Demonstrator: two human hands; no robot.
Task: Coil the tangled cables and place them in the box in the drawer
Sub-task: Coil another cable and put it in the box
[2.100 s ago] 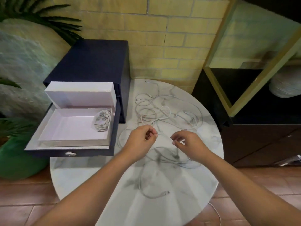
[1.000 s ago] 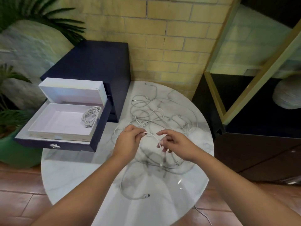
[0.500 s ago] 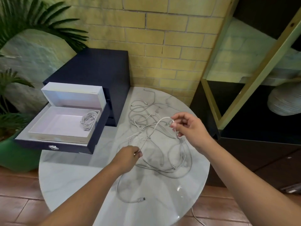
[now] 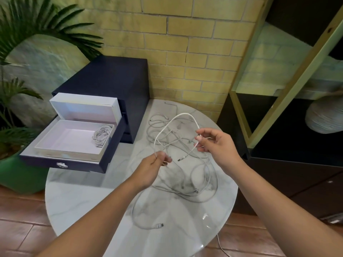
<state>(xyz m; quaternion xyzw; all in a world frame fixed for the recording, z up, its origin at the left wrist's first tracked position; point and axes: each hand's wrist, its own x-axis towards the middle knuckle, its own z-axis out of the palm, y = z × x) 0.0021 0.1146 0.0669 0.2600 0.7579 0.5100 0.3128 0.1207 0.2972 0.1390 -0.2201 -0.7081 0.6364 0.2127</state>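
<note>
The left hand (image 4: 154, 167) and right hand (image 4: 217, 145) are each pinching one thin white cable (image 4: 183, 114), which is arching in a loop between them above the round white marble table (image 4: 83, 191). More pale cables (image 4: 178, 143) are lying tangled underneath. A coiled grey-white cable (image 4: 102, 135) is sitting in the open white cardboard box (image 4: 70, 151) inside the navy drawer (image 4: 63, 165).

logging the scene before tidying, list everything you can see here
held cable: one, white, looped in the air between both hands
loose cables: several, count unclear, pale grey, tangled on the table
coiled cable: one, pale grey, in the box
box: one, white, lid up, in the open drawer
drawer unit: one, navy, at the table's left
table: one, white marble, round
plant leaves: several, green, far left
left hand: pinches the held cable
right hand: pinches the held cable
</note>
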